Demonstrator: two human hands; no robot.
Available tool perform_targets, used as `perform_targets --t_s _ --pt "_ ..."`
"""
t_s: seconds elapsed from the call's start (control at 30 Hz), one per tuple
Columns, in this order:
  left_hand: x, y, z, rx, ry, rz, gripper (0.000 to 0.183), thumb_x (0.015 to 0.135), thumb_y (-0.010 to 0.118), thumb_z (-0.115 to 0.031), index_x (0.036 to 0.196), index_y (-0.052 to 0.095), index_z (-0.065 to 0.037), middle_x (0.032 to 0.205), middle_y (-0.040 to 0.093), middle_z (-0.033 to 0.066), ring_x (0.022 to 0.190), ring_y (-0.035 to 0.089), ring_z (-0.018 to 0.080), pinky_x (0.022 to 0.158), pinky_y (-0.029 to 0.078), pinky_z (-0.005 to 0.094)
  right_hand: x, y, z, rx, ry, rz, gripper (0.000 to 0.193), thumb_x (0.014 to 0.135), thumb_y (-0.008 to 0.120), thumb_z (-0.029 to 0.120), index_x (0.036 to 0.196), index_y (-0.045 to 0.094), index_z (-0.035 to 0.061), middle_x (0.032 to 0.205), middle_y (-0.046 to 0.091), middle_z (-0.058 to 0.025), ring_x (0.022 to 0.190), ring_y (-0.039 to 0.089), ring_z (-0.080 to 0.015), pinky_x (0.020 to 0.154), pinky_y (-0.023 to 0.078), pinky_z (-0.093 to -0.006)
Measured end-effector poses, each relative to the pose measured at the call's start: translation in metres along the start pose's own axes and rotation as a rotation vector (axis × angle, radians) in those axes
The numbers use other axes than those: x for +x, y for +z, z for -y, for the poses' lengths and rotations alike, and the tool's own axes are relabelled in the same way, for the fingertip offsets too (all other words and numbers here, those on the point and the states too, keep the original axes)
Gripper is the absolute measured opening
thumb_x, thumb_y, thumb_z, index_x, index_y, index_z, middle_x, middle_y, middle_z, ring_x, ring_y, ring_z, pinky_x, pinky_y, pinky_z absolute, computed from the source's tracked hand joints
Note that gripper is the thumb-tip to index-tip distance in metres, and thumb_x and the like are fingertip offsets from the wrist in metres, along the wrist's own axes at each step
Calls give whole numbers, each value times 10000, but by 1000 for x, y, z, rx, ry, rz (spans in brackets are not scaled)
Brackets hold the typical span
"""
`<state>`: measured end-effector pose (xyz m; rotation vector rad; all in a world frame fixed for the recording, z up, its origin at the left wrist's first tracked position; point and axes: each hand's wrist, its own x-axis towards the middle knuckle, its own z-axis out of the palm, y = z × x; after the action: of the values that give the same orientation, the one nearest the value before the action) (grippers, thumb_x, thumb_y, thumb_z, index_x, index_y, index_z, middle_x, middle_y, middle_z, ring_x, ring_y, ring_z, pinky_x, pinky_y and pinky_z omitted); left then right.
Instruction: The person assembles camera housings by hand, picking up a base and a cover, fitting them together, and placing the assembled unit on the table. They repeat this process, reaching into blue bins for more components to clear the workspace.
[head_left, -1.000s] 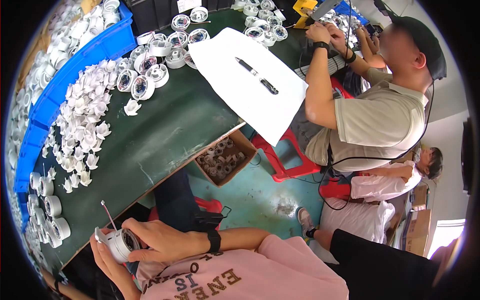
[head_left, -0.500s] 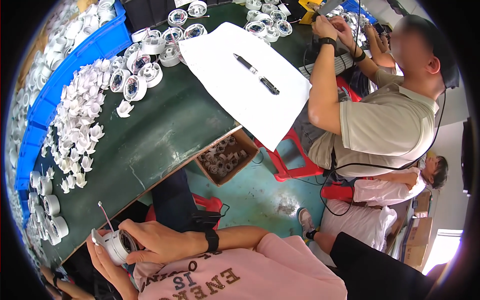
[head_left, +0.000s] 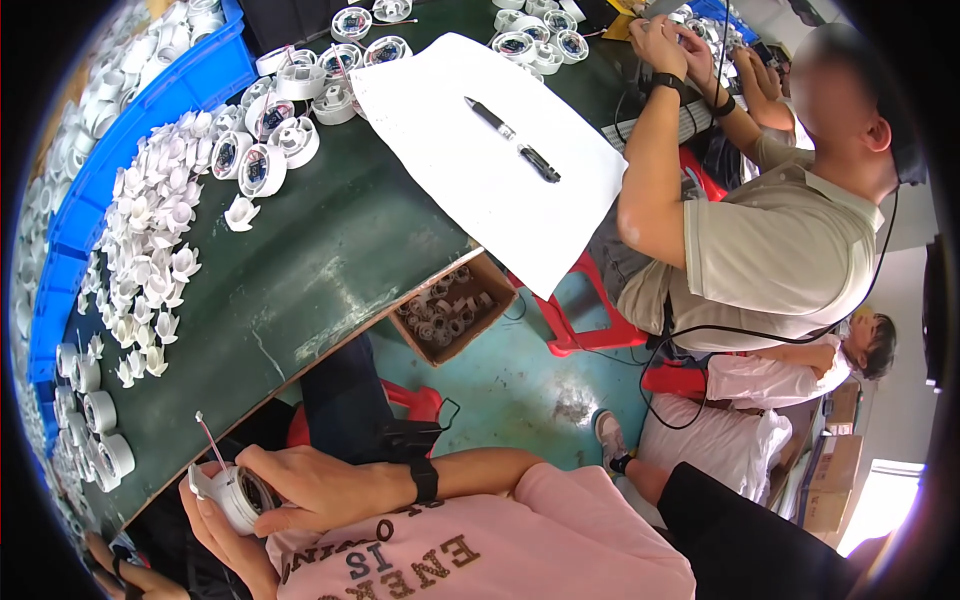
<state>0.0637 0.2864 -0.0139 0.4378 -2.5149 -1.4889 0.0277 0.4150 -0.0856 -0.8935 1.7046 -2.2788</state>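
Low at the left, just off the table's near edge, both my hands are around a white round plastic housing [head_left: 240, 500]. My right hand [head_left: 315, 487], with a black band on the wrist, grips its side with thumb and fingers. My left hand [head_left: 222, 548] cups it from beneath and behind, partly hidden by the housing. A dark round interior shows on the side facing my right hand. A thin wire [head_left: 208, 438] with a small white plug stands up from the housing. Closest on the table are several similar white housings [head_left: 113, 455].
The dark green table [head_left: 300, 270] carries a heap of white petal-shaped parts [head_left: 150, 240], housings with circuit boards [head_left: 262, 170], a white sheet [head_left: 480, 180] and a pen [head_left: 510, 138]. Blue bins [head_left: 110, 165] line the far-left side. A parts carton [head_left: 450, 310] sits below. A co-worker [head_left: 760, 230] works at right.
The housing has turned slightly in my hands, and my left fingers have shifted around it. The whole view has moved a little. The co-worker's hands at the upper right have also moved slightly.
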Motion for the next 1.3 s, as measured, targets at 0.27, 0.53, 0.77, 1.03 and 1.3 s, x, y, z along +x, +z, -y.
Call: perform_targets --t_s 0.27,0.53,0.77,1.03,1.3 --pt "1 -1 -1 36 -33 -53 478 955 325 -430 1044 522 -4 884 528 66 804 494 148 722 406 266 1 3 -8 -37 -25 -7 676 841 564 573 1080 372 -30 791 534 -189 719 566 -409 579 443 -431" --pt "3 -8 6 59 -2 -55 473 957 315 -415 1031 525 2 884 527 64 796 486 144 714 391 265 6 7 -6 -73 -76 -11 629 838 595 522 1022 363 -32 776 515 -195 704 553 -421 564 435 -444" --pt "4 -13 4 99 23 -31 469 959 308 -407 1019 526 4 878 525 59 793 484 137 695 386 264 9 10 -3 -65 -58 34 631 859 556 526 1004 352 -54 812 531 -231 713 559 -445 568 441 -460" --pt "22 -26 23 116 60 167 409 997 352 -283 1164 510 55 1080 554 113 965 531 180 852 418 297 9 5 -9 -54 105 73 574 860 637 400 1096 355 -42 825 541 -221 718 559 -432 562 433 -446" --pt "17 -19 1 -128 138 234 726 751 701 -92 1381 360 27 1350 446 144 1159 489 219 988 384 318 23 12 6 -571 -152 -281 592 747 706 395 1087 463 -24 885 558 -182 811 593 -362 675 480 -429"
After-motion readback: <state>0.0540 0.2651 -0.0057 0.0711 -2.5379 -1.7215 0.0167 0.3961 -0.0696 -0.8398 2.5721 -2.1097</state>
